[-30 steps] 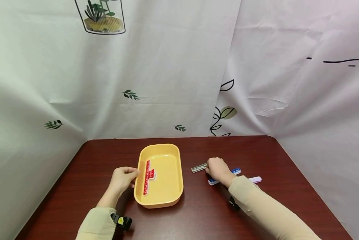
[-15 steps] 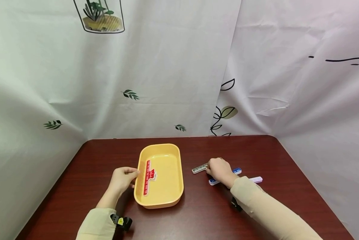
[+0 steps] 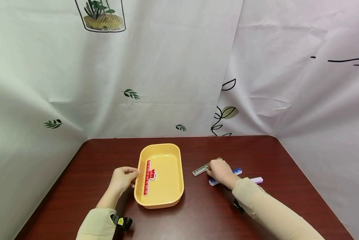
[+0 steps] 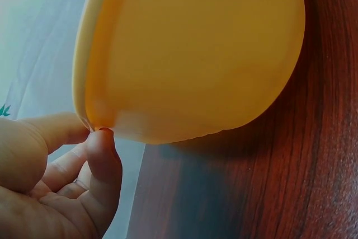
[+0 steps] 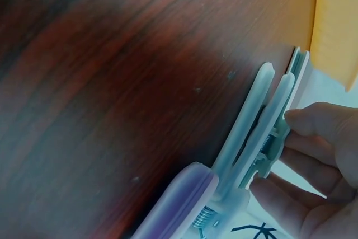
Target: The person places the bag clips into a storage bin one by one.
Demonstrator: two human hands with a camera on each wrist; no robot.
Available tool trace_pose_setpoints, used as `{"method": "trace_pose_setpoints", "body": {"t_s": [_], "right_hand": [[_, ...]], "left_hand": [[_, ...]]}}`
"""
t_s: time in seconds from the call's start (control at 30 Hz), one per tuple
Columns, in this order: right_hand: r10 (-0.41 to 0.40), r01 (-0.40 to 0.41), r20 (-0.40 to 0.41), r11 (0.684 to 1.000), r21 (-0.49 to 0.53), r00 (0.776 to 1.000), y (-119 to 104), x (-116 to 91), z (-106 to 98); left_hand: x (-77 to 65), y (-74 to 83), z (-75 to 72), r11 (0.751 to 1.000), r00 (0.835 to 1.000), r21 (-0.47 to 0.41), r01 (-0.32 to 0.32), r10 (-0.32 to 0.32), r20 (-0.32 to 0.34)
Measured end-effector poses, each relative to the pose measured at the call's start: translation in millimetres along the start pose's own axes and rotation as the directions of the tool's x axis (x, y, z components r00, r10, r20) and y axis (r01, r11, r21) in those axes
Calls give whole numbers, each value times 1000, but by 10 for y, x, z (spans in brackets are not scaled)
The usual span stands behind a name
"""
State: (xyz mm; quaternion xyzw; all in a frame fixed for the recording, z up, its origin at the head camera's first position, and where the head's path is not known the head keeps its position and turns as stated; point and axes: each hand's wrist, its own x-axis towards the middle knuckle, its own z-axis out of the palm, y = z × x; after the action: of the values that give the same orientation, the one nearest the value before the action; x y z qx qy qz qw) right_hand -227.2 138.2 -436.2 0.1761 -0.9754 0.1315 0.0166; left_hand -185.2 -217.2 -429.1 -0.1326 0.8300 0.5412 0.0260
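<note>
Left hand (image 3: pixel 121 178) pinches the tray's rim (image 3: pixel 159 204), right hand (image 3: pixel 221 170) a greyish clip (image 3: pixel 201 169).

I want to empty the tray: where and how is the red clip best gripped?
Probably grip the red clip by its short tab, from above and the right. Its long bar runs along the left side of the tray, where the left hand pinches it; the tab points toward the tray's bare middle, leaving finger room.
</note>
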Motion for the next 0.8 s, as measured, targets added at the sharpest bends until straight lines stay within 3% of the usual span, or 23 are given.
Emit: {"method": "trace_pose_setpoints", "body": {"t_s": [0.13, 0.37, 0.53, 0.8], "right_hand": [[-49, 49, 3, 998, 25, 999, 18, -12, -7], [-32, 31, 32, 999, 45, 999, 24, -11, -6], [-92, 92, 12, 996, -7, 996, 23, -11, -10], [-197, 198, 42, 980, -10, 980, 77, 8, -23]], "left_hand": [[-1, 4, -4, 1000, 1000, -2, 1, -1, -2], [-10, -8, -4, 1000, 1000, 5, 10, -10, 4], [-7, -18, -3, 1000, 1000, 4, 10, -10, 4], [5, -13, -6, 1000, 1000, -7, 8, -8, 0]]}}
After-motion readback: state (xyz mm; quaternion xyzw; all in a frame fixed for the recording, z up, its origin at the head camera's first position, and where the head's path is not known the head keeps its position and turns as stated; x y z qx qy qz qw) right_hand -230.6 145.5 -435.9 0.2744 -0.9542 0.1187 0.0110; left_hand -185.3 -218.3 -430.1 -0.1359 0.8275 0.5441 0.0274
